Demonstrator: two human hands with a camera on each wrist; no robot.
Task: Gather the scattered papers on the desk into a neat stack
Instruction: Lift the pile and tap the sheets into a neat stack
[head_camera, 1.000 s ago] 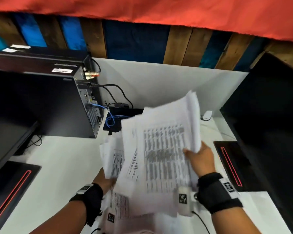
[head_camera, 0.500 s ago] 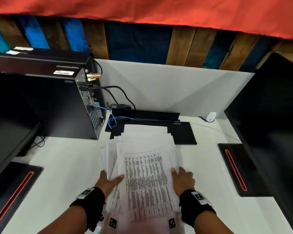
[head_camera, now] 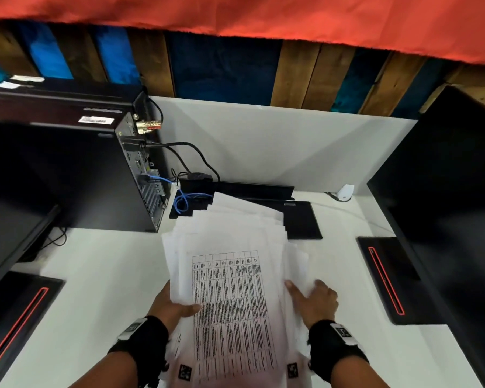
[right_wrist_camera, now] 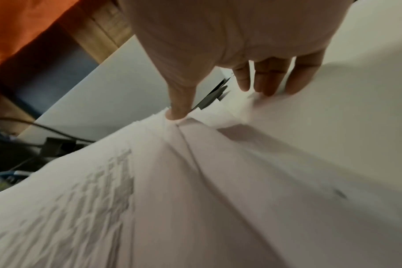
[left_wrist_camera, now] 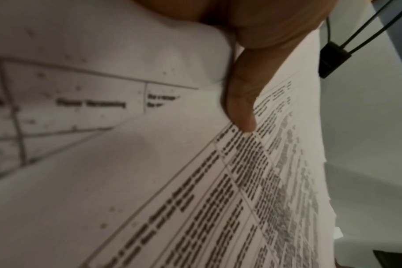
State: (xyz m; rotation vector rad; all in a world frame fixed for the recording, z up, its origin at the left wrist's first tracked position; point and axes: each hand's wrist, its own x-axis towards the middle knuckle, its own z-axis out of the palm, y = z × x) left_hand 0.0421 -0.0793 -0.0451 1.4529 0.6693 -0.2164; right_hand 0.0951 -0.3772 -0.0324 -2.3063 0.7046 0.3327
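Papers (head_camera: 230, 289) lying fanned at desk (head_camera: 101, 275) centre. Left hand (head_camera: 174, 303) at 8 o'clock edge, thumb pinching sheets. Right hand (head_camera: 315, 302) at 4 o'clock, straight fingers pressing edge.

One pile of papers (head_camera: 230, 289), its sheets too many and too overlapped to count, lies on one white desk (head_camera: 95, 289). Two hands, left (head_camera: 174, 303) and right (head_camera: 315, 301), flank it. There is one computer tower (head_camera: 95, 175), two monitors, left (head_camera: 9, 225) and right (head_camera: 443, 208), and one blue cable (head_camera: 184, 201).
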